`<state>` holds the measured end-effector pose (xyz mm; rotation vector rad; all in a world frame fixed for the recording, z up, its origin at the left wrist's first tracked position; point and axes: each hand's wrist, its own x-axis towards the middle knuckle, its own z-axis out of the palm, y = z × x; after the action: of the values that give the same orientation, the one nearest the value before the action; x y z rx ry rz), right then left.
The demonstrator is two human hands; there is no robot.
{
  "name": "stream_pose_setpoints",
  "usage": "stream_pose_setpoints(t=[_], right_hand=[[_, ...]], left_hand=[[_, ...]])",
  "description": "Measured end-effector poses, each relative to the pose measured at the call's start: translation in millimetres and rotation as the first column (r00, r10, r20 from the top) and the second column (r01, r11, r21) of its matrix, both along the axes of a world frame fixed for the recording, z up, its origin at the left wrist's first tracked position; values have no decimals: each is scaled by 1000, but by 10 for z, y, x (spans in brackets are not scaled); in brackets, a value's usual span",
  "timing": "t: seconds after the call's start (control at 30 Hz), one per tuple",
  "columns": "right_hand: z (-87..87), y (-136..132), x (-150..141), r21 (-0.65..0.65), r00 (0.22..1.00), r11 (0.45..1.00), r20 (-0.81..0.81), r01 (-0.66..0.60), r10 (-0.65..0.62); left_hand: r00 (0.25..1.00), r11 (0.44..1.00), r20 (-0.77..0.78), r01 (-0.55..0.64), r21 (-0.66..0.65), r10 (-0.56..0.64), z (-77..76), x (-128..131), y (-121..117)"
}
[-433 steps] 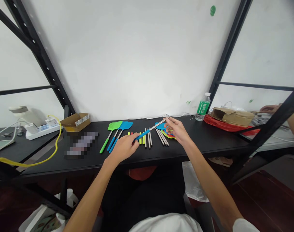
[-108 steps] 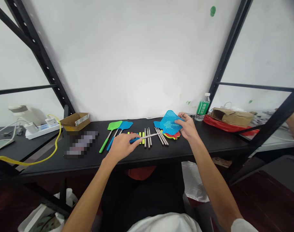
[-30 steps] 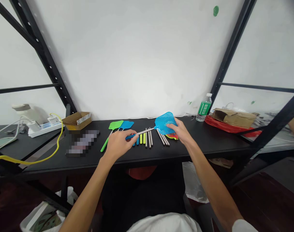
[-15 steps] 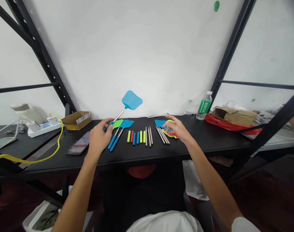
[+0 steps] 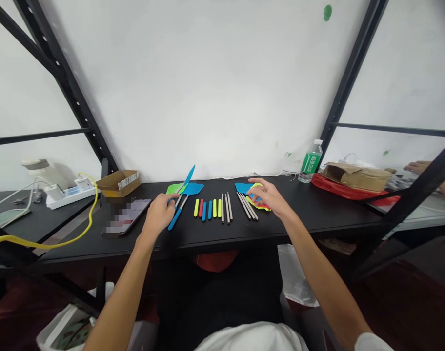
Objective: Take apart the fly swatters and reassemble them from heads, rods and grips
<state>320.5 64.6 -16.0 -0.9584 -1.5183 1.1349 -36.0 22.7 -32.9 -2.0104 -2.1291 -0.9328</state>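
Observation:
My left hand (image 5: 161,211) is closed round the handle of a blue fly swatter (image 5: 189,176), whose head shows nearly edge-on just above the table. Under it lie a green swatter head (image 5: 174,188) and a blue swatter (image 5: 195,188) with a blue handle. At the right, my right hand (image 5: 268,195) is over a stack of loose blue, yellow and red swatter heads (image 5: 243,186), its fingers apart; whether they touch the stack is unclear. Between the hands are a row of yellow, red and blue handle grips (image 5: 209,209) and several metal rods (image 5: 228,208).
A phone (image 5: 129,217) and a small cardboard box (image 5: 119,183) lie left on the black table (image 5: 208,236). A yellow cable (image 5: 85,226) hangs near a power strip (image 5: 70,196). At the right stand a water bottle (image 5: 311,162) and a torn carton (image 5: 356,176); another person's hand (image 5: 419,166) shows beyond.
My left hand has lowered the blue fly swatter from in front of the wall to the swatters on the table, and its head has turned edge-on. My right hand has barely moved.

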Motion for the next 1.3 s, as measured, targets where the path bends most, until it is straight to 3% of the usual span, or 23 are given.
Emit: stream_pose_setpoints(t=[0.37, 0.8, 0.9, 0.97, 1.07, 1.2, 1.3], right_hand=[[-66, 56, 22, 24, 999, 1000, 41, -5, 4], [-65, 76, 30, 22, 997, 1000, 76, 12, -13], [-131, 148, 67, 89, 977, 995, 199, 54, -71], [-188, 204, 102, 196, 904, 975, 388, 107, -178], [-252, 251, 139, 302, 694, 939, 642, 163, -326], [-265, 215, 118, 248, 457, 945, 830, 212, -320], [-247, 168, 65, 218, 345, 950, 894, 223, -286]], left_hand=[[977, 988, -195, 64, -141, -91, -228, 183, 26], [960, 989, -252, 99, -110, -124, -260, 317, 45], [949, 985, -270, 140, -96, -161, -244, 362, 33], [943, 984, -283, 158, -85, -176, -243, 398, 31], [940, 989, -309, 129, -69, -144, -242, 450, 25], [933, 993, -345, 72, -89, -99, -234, 491, 7], [917, 991, -381, 82, -110, -118, -242, 498, -1]])
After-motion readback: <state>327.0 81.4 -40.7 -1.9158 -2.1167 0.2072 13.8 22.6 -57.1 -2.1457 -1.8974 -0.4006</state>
